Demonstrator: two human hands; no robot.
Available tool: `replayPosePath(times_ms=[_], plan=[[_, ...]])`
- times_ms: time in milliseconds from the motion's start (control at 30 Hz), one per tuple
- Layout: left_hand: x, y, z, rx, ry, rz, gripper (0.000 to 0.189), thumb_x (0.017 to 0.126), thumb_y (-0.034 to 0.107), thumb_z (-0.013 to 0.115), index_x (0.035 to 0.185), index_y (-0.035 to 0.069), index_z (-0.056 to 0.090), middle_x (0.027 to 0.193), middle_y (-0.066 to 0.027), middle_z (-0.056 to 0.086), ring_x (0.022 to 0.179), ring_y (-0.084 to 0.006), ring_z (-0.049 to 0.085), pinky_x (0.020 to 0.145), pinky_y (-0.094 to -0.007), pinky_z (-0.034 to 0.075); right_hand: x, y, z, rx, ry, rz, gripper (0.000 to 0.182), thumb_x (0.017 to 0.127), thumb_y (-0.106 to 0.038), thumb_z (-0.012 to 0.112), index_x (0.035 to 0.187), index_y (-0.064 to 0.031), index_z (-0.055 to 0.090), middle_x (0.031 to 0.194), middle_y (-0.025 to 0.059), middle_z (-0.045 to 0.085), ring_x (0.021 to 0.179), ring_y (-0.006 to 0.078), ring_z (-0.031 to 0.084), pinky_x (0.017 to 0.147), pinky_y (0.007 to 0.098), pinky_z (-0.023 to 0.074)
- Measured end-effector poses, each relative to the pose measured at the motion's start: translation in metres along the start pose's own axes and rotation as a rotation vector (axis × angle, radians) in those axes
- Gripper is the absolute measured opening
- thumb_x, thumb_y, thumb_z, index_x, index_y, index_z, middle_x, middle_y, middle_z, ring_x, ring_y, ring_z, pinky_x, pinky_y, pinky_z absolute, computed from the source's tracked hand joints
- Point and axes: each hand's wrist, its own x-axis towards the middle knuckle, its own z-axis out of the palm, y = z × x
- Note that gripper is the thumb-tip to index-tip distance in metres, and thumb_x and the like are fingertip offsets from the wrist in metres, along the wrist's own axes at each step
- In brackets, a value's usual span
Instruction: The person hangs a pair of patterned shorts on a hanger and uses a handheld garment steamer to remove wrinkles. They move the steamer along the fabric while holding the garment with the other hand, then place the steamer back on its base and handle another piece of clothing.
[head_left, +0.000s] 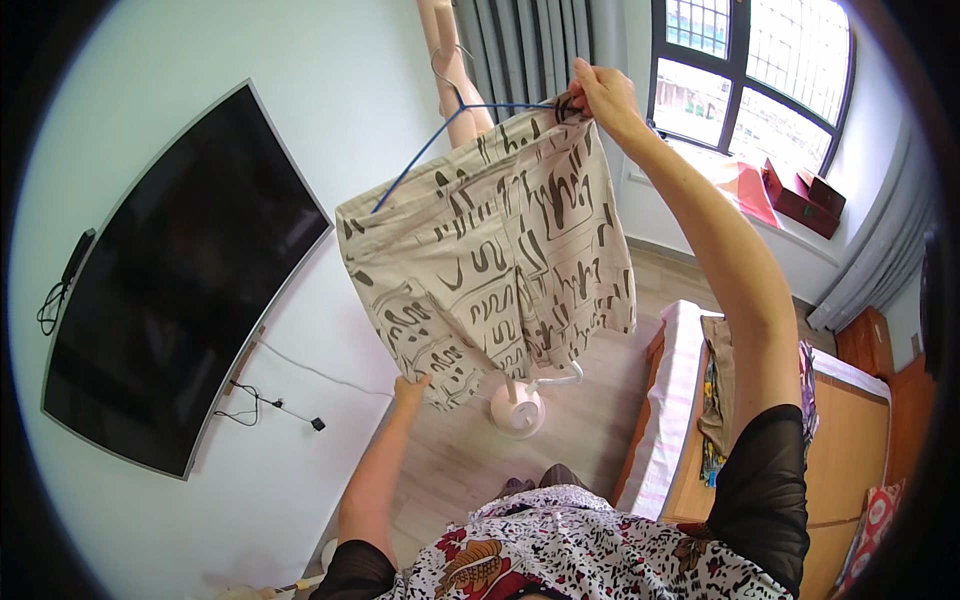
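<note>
A pair of beige shorts (480, 277) with black brush-like marks hangs spread in front of me. Its waistband is on a blue wire hanger (420, 156). My right hand (607, 97) is raised high and grips the waistband's right corner at the hanger's end. Lower down, my left hand (411, 391) pinches the hem of the left-side leg. Behind the shorts stands a pale pink upright (463, 112), with the hanger's hook close against it; whether the hook hangs on it I cannot tell. The round base (517, 412) below, with a white hose, looks like a garment steamer's.
A wall-mounted television (187, 277) is at left, with loose cables (277, 405) beneath. On the right, a bed (795, 450) holds folded clothes (716, 375). Grey curtains (525, 45) hang beside the window (750, 67); a dark red box (802, 199) rests on its sill.
</note>
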Motion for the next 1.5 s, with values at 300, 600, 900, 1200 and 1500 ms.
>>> replayPosePath(times_ms=[300,600,900,1200,1500], plan=[[-0.060,-0.017,0.030,0.131,-0.523,-0.574,0.074,0.077,0.032,0.078,0.138,0.008,0.044,0.125,-0.0161,0.058,0.099,-0.0288,0.063,0.075,-0.0468,0.054,0.068,0.135,-0.006,0.395,-0.244,0.475,0.025,0.084,-0.018,0.064,0.064,-0.0047,0.058,0.056,0.0013,0.051,0.046,0.0114,0.047,0.041,0.0274,0.0339],[-0.110,0.099,0.130,0.553,-1.095,0.228,0.047,0.085,0.037,0.069,0.114,0.001,0.064,0.103,-0.0159,0.069,0.092,-0.0257,0.067,0.084,-0.0381,0.052,0.018,0.150,0.076,0.404,-0.847,0.267,0.013,0.085,-0.018,0.067,0.084,-0.0051,0.068,0.070,0.0027,0.061,0.058,0.0119,0.057,0.051,0.0297,0.0463],[-0.091,0.306,0.186,0.117,-0.683,0.448,0.027,0.089,0.006,0.062,0.115,0.000,0.063,0.106,-0.0131,0.069,0.100,-0.0189,0.066,0.089,-0.0324,0.052,-0.009,0.126,0.064,0.691,-1.021,0.176,0.015,0.086,-0.019,0.067,0.088,-0.0048,0.067,0.073,0.0025,0.062,0.062,0.0110,0.057,0.053,0.0287,0.0463],[-0.103,0.330,0.167,-0.030,-0.495,0.417,0.033,0.090,0.000,0.060,0.122,0.001,0.058,0.108,-0.0110,0.068,0.100,-0.0181,0.065,0.087,-0.0315,0.053,-0.024,0.106,0.068,0.793,-1.080,0.151,0.017,0.087,-0.021,0.067,0.092,-0.0045,0.067,0.076,0.0023,0.063,0.065,0.0101,0.057,0.056,0.0276,0.0463],[-0.100,0.315,0.168,-0.094,-0.463,0.444,0.044,0.087,-0.002,0.061,0.130,0.003,0.052,0.109,-0.0098,0.067,0.099,-0.0163,0.064,0.085,-0.0314,0.053,-0.029,0.091,0.070,0.819,-1.069,0.146,0.019,0.088,-0.022,0.068,0.096,-0.0042,0.067,0.079,0.0021,0.063,0.068,0.0092,0.057,0.059,0.0266,0.0463]])
